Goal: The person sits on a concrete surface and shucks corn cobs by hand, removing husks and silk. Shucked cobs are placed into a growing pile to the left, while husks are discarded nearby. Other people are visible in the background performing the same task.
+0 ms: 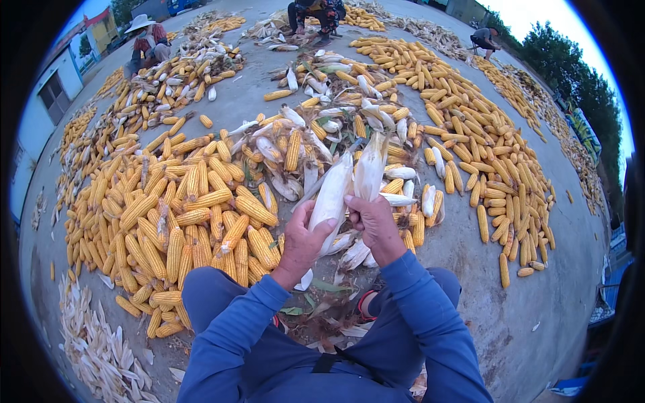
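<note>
My left hand point(307, 239) grips an ear of corn in pale husk point(331, 194), its tip pointing up and away from me. Beside it, my right hand point(374, 221) is closed on a strip of pale corn husk point(372, 163) that stands up from the fingers; whether this strip is still joined to the ear cannot be told. Just beyond both hands lies a heap of partly husked ears point(294, 148) with brown silk and loose husks. At the left, a large pile of bare yellow corn ears point(196, 201) reaches my left knee.
More bare ears point(484, 151) spread in a long pile at the right. Dry husks point(108, 347) lie at the lower left. A person in a pale hat point(146, 45) crouches at the upper left, another person point(317, 15) sits at the top, and a third person point(485, 40) sits farther off.
</note>
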A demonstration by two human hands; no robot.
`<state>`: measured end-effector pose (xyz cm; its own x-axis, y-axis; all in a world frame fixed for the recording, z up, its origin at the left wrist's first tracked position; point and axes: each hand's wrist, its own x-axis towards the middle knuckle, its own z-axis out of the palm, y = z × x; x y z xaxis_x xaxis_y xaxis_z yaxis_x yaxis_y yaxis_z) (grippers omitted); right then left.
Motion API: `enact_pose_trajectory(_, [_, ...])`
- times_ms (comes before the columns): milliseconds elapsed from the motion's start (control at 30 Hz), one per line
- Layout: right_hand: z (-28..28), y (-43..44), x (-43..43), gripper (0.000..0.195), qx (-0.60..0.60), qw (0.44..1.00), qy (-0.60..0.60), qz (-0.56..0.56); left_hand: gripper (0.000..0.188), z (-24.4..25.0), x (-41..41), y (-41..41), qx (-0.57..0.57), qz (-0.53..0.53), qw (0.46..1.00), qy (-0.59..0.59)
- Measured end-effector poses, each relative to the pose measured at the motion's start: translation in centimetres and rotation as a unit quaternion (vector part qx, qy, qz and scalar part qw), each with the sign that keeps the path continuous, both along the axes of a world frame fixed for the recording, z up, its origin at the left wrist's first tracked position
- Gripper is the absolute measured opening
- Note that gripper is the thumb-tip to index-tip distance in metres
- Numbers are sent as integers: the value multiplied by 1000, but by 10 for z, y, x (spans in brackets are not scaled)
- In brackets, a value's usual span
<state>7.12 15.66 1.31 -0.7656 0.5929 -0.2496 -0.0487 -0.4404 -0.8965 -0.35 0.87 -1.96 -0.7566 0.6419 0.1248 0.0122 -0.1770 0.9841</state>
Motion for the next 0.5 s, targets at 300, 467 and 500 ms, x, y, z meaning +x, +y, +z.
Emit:
enact_pose_trajectory(300, [-2,7,0,16,-11,999,16,-36,53,0,3,0,-5,5,1000,-1])
enact_pose_trajectory(467, [3,4,-2,18,12,1000,-13,-18,51,-2,3,-1,-14,-2,999,33])
enact_pose_trajectory(500, [3,4,-1,17,13,1000,-12,-16,51,-2,2,-1,-17,-3,999,41])
